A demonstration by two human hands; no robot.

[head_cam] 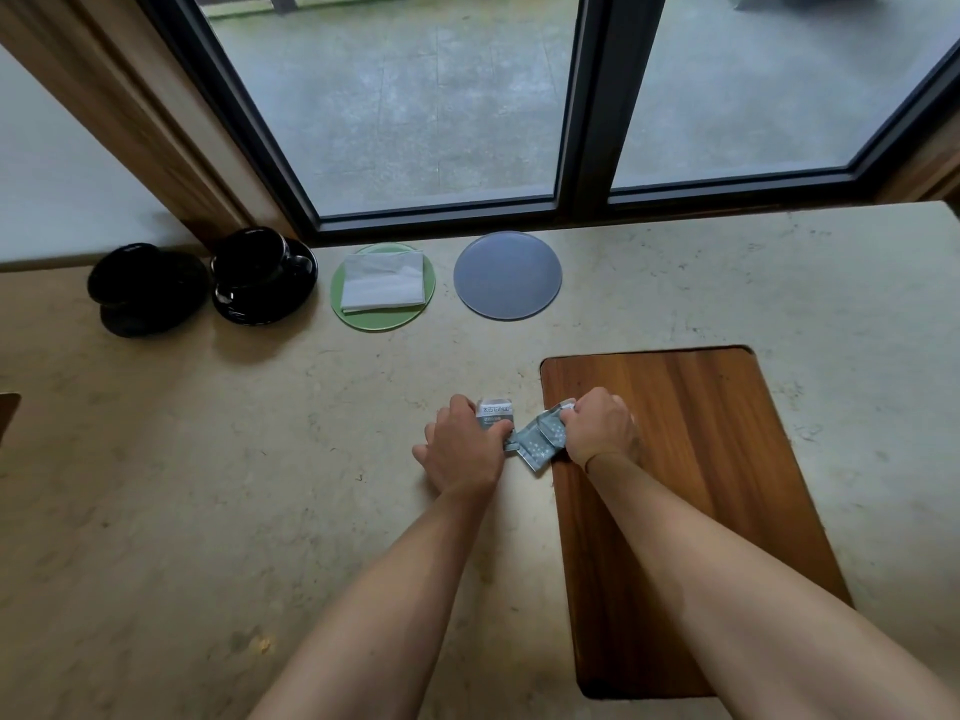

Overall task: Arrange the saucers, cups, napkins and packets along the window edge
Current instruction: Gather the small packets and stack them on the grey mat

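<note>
packets [537, 443] sit at the wooden board's [691, 491] left edge, pinched by both hands: left hand [464, 448] grips a white one, right hand [601, 426] grey-green ones; beyond the board, by the window, lie grey saucer [507, 275], green saucer [363, 309] bearing a napkin [383, 287], two black cups [254, 259] on the counter [208, 485]

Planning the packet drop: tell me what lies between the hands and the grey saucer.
Head view: only bare counter between the hands holding packets and the grey saucer.

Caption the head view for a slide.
Both hands, left hand and right hand, gather packets; cups, napkin and saucers line the window edge.
</note>
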